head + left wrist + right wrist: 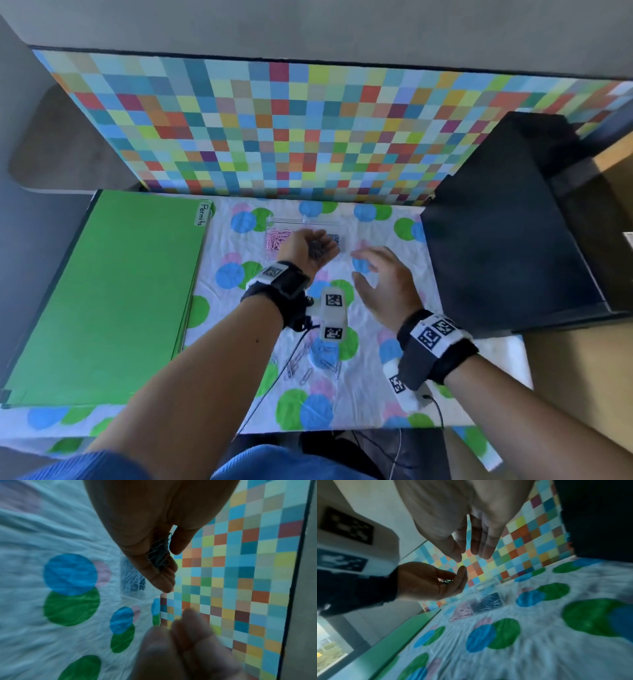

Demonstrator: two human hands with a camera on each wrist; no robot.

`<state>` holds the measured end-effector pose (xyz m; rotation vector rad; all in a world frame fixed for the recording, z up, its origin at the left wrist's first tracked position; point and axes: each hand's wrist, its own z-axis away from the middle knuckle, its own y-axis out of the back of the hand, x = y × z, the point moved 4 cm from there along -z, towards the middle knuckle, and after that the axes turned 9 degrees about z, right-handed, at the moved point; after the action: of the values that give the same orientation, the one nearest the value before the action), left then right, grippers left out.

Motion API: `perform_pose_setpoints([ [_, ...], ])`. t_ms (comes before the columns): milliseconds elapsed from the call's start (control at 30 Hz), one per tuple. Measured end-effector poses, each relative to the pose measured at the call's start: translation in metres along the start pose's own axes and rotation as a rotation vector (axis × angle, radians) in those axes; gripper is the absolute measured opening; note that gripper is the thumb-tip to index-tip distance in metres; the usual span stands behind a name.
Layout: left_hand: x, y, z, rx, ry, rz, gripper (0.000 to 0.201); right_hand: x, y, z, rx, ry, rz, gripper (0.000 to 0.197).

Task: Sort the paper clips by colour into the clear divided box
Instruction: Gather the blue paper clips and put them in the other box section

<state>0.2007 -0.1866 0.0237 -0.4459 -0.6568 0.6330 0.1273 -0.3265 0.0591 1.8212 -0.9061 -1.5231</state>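
Note:
The clear divided box (305, 224) lies on the spotted cloth near the back wall. Its left compartment holds pink clips (278, 240), its right one dark clips (335, 238). My left hand (308, 250) hovers palm up over the box, cupped round a small heap of dark paper clips (159, 555), which also show in the palm in the right wrist view (447, 581). My right hand (380, 277) is open above the cloth just right of the box, holding nothing. Several pale loose clips (318, 363) lie on the cloth under my left forearm.
A green folder (102, 291) labelled "Permits" covers the table's left side. A large black case (507, 240) stands at the right. A chequered panel (308, 130) rises behind the box. A thin black cable (274, 380) trails from my left wrist.

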Motion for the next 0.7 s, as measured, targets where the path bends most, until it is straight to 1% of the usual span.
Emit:
perform_pose_setpoints([
  [67, 0.005, -0.008, -0.014, 0.04, -0.017, -0.022, 0.03, 0.015, -0.001, 0.01, -0.054, -0.056, 0.023, 0.031],
  [133, 0.006, -0.006, -0.026, 0.106, -0.024, -0.045, 0.023, 0.022, -0.005, 0.02, -0.123, -0.093, 0.032, 0.032],
  [200, 0.006, -0.004, -0.032, 0.132, -0.018, -0.098, 0.017, 0.027, -0.013, 0.031, -0.215, -0.11, 0.057, 0.031],
  [233, 0.005, -0.004, -0.034, 0.122, -0.01, -0.132, 0.02, 0.029, -0.019, 0.037, -0.289, -0.13, 0.061, 0.03],
  [300, 0.004, -0.004, -0.035, 0.087, -0.001, -0.185, 0.037, 0.032, -0.034, 0.053, -0.448, -0.182, 0.067, 0.034],
  [333, 0.005, -0.003, -0.034, 0.064, 0.0, -0.197, 0.041, 0.031, -0.04, 0.061, -0.493, -0.189, 0.087, 0.037],
  [367, 0.007, -0.003, -0.031, 0.042, -0.004, -0.203, 0.038, 0.031, -0.045, 0.069, -0.517, -0.185, 0.105, 0.041],
  [467, 0.014, 0.0, -0.017, -0.029, -0.03, -0.281, 0.02, 0.028, -0.06, 0.093, -0.587, -0.144, 0.167, 0.057],
  [533, 0.016, 0.006, -0.003, -0.103, -0.063, -0.43, 0.018, 0.022, -0.071, 0.108, -0.632, -0.047, 0.212, 0.066],
  [600, 0.017, 0.021, 0.014, -0.173, -0.098, -0.677, 0.018, 0.012, -0.081, 0.122, -0.677, 0.037, 0.248, 0.072],
  [633, 0.017, 0.033, 0.024, -0.197, -0.14, -0.863, 0.019, 0.008, -0.086, 0.125, -0.683, 0.066, 0.25, 0.074],
  [700, 0.016, 0.065, 0.041, -0.188, -0.263, -1.344, 0.017, 0.001, -0.096, 0.127, -0.676, 0.097, 0.232, 0.075],
])
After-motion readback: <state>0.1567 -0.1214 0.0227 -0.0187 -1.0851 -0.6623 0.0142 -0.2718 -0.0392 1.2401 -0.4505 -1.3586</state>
